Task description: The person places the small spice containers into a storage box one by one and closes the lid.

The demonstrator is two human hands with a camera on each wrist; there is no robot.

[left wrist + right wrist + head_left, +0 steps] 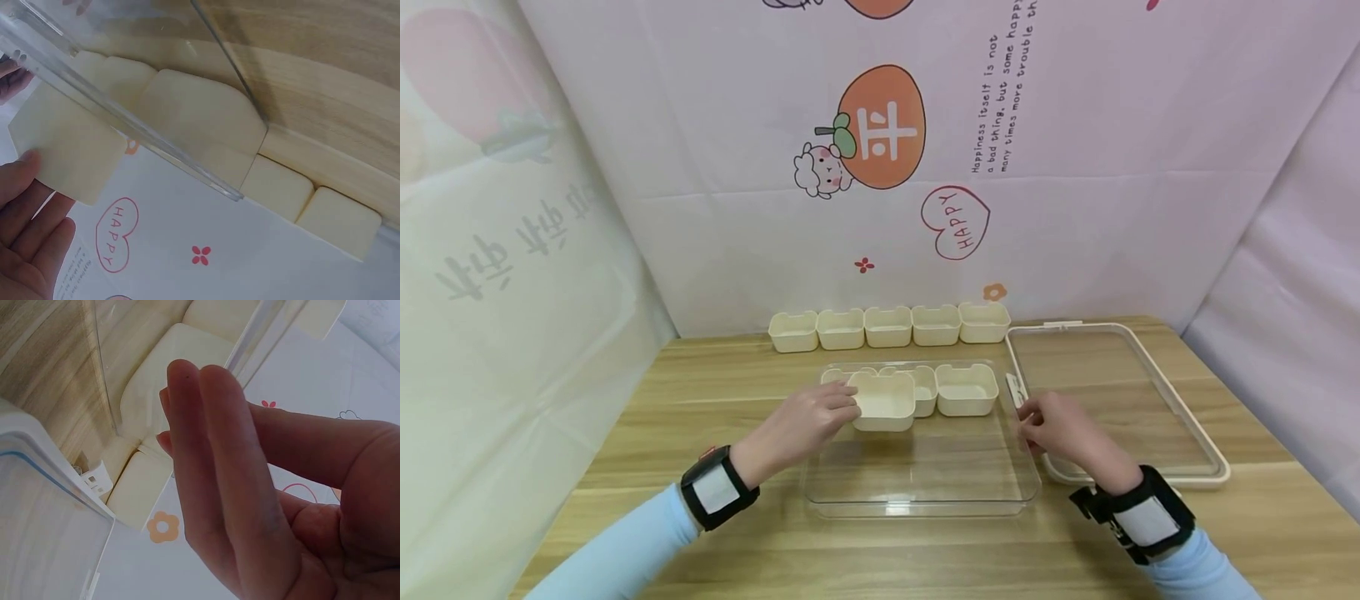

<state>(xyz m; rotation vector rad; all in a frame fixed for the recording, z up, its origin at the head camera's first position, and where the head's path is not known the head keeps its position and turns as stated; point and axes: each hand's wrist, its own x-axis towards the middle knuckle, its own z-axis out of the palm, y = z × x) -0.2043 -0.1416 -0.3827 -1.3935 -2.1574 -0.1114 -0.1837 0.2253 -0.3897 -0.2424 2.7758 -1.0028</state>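
Observation:
My left hand (808,425) grips a small cream bin (883,400) by its left side, lifted over a clear plastic box (917,504). In the left wrist view its thumb and fingers hold the edge of that bin (75,144). Inside the box, more cream bins line the back; the rightmost bin (967,392) shows fully, while others are partly behind the held one. My right hand (1063,429) pinches the right side of the box, its fingers (219,437) bent toward the thumb. Those fingers hide the grasped part of the rim in the right wrist view.
Several matching cream bins (887,327) stand in a row behind the box. To the right lies a clear lid with a white frame (1180,408), close beside the box. A printed cloth (737,250) hangs behind the wooden table (715,367).

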